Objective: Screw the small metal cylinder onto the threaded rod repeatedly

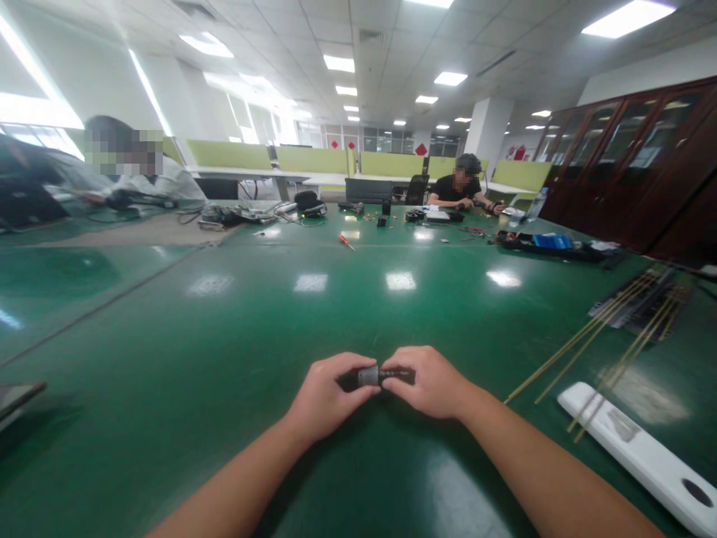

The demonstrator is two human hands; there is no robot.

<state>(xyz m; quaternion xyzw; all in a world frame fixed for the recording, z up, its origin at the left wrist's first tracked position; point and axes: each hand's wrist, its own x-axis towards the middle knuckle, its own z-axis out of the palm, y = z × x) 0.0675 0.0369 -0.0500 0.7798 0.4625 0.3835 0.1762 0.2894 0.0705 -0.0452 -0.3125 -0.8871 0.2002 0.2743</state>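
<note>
Near the front of the green table (252,314), both my hands are on a short dark cylinder with a grey section (368,376) and small pale lettering on its black right part. It lies roughly level, from left to right. My left hand (325,392) pinches the grey section between thumb and fingers. Close beside it, my right hand (429,381) grips the black lettered part. The fingers cover much of the cylinder, so I cannot tell whether it is one piece or two joined parts.
Right of my arm lie a long white plastic bar (644,456) and several thin sticks (582,340). A red screwdriver (346,241) rests farther back. Cables and a dark pouch (310,203) are at the far edge. Two people sit there, one left, one right (456,187).
</note>
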